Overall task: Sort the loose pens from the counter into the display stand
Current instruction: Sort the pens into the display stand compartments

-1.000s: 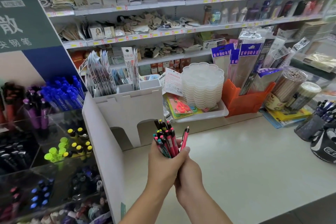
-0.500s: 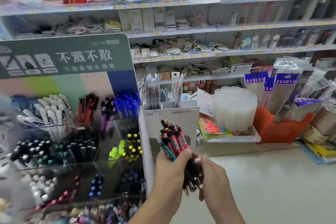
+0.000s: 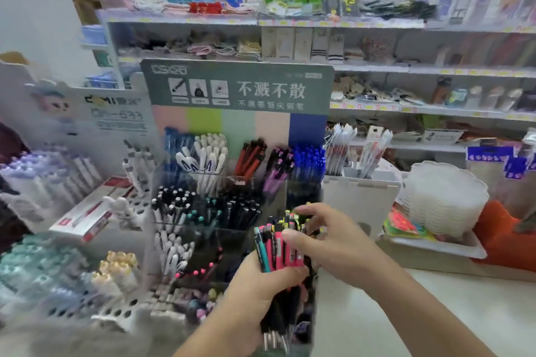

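My left hand (image 3: 262,290) grips a bundle of pens (image 3: 277,249), pink, teal and black, held upright with the tips pointing down. My right hand (image 3: 327,238) reaches in from the right, its fingers pinching the tops of pens in the bundle. Both hands hover just in front of the clear tiered display stand (image 3: 220,229), at its right side. The stand holds blue, white, red, purple and black pens in separate compartments under a grey-green header card (image 3: 240,87). Whether the right hand has one pen fully gripped is unclear because of blur.
A grey cardboard holder (image 3: 362,191) with packaged refills stands right of the stand. Further right sit stacked white trays (image 3: 446,200) and an orange bin (image 3: 504,240). Another pen rack (image 3: 58,211) is at left. The pale counter (image 3: 420,316) lies at lower right; shelves run behind.
The view has swung left and up onto the display stand. My hands moved the pen bundle closer to the stand, and my right hand rose from the bundle's lower part to its top.
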